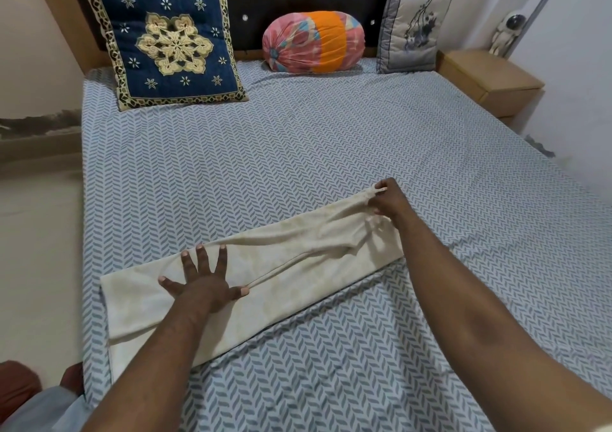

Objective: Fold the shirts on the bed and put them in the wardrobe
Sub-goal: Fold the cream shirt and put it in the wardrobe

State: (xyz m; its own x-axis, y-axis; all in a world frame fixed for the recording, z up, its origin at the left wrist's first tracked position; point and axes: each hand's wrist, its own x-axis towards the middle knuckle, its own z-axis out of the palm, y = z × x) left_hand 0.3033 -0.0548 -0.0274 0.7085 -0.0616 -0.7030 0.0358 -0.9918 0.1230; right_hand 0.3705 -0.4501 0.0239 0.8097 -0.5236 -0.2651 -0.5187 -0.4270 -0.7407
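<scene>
The shirt (281, 286), folded into a long strip, is lying across the near half of the bed (298, 153), running from 8 o'clock to 2 o'clock. The left hand (203, 282) is pressing flat on it near the 8 o'clock end, fingers spread, likely anchoring the cloth. The right hand (387, 199) is pinching the 2 o'clock end and holding it slightly raised, probably tensioning the strip for the next fold.

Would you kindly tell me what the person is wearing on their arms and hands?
Nothing visible: the left hand and right hand are bare, with no gloves, rings, watch or bracelets; the left forearm and right forearm are uncovered.
</scene>
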